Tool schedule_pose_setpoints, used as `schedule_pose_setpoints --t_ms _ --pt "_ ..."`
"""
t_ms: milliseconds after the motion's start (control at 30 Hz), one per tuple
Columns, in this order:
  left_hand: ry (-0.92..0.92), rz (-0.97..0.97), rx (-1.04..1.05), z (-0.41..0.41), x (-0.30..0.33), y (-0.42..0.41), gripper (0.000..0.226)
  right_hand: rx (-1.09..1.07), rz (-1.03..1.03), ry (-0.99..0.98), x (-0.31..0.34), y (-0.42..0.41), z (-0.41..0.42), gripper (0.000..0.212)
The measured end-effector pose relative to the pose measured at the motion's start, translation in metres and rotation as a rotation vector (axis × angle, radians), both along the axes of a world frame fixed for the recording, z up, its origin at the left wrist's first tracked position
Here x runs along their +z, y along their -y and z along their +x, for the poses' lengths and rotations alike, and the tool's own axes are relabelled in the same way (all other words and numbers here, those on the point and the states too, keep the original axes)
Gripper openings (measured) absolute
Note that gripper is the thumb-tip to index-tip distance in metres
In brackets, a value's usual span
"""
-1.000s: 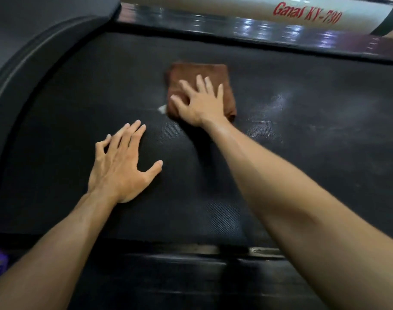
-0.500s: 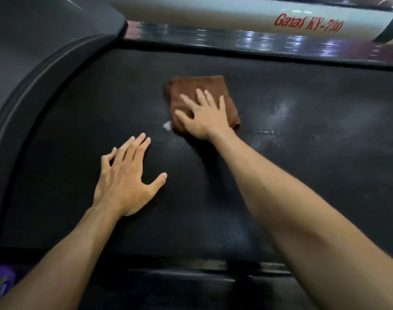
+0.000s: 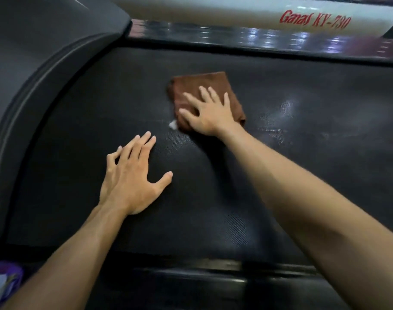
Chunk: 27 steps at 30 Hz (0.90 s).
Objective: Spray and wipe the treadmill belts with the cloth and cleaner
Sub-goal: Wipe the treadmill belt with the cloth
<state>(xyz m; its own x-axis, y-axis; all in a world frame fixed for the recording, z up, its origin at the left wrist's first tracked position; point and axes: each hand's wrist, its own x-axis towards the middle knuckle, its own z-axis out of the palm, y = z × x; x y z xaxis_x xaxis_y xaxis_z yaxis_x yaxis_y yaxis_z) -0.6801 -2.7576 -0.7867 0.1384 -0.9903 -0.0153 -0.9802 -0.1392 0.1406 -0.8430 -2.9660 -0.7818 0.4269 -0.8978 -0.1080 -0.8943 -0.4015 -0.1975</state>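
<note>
Right hand: my right hand lies flat on top of the brown cloth, fingers straight and spread, palm pressing down; the grip is wide, nothing curled round the fabric.
Cloth: folded into a rough square, it lies on the treadmill belt towards the far side, a little right of centre; its far half shows beyond my fingertips, its near edge is under my palm.
White fleck: a small white bit sits on the belt, touching the cloth's near left corner; I cannot tell what it is.
Left hand: my left hand rests palm down on the bare belt, nearer to me and left of the cloth, apart from it; fingers stretched, thumb out to the right, grip wide and holding nothing.
Belt: black and finely textured, with a pale sheen to the right of the cloth.
Far rail: a glossy dark side rail runs along the belt's far edge; beyond it a white frame carries red lettering "Ganas KY-730".
Left cover: a curved dark motor cover bounds the belt on the left.
Near corner: something purple shows at the bottom left, blurred.
</note>
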Motion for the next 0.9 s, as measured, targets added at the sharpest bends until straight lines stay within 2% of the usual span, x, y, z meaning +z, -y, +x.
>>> schedule_pose_setpoints --t_ms 100,167,233,300,367,433,500,600,700,800,900 --pt "0.013 -0.001 0.003 -0.001 -0.001 0.000 0.101 0.156 -0.055 0.039 -0.004 -0.054 -0.046 0.069" --pt "0.010 -0.015 0.001 -0.002 -0.003 0.000 0.100 0.050 -0.050 0.016 -0.004 -0.058 -0.090 0.073" --pt "0.016 -0.018 0.008 -0.002 -0.003 0.000 0.100 -0.135 -0.027 -0.023 0.000 -0.027 -0.111 0.069" --pt "0.024 -0.016 0.003 -0.002 -0.003 0.000 0.100 -0.283 0.014 -0.029 0.007 0.012 -0.099 0.068" --pt "0.013 -0.017 -0.001 -0.002 -0.002 0.001 0.100 -0.316 0.049 -0.017 0.006 0.042 -0.064 0.072" --pt "0.010 -0.017 -0.007 -0.001 -0.002 0.001 0.100 -0.217 0.060 -0.018 0.004 0.047 -0.028 0.072" --pt "0.014 -0.006 -0.007 0.001 -0.002 0.000 0.100 -0.026 0.033 -0.033 0.003 0.022 -0.009 0.070" --pt "0.017 -0.007 -0.003 0.001 -0.002 0.001 0.099 0.132 -0.031 0.023 -0.001 -0.032 -0.042 0.068" --pt "0.025 -0.030 0.001 0.000 -0.004 0.000 0.099 -0.069 -0.081 0.000 -0.005 -0.042 -0.088 0.076" --pt "0.022 -0.034 -0.002 0.001 -0.004 0.001 0.100 -0.346 -0.051 -0.023 0.003 0.003 -0.078 0.073" --pt "0.006 -0.034 -0.012 0.000 -0.004 0.001 0.102 -0.339 0.001 -0.017 0.004 0.044 -0.035 0.074"
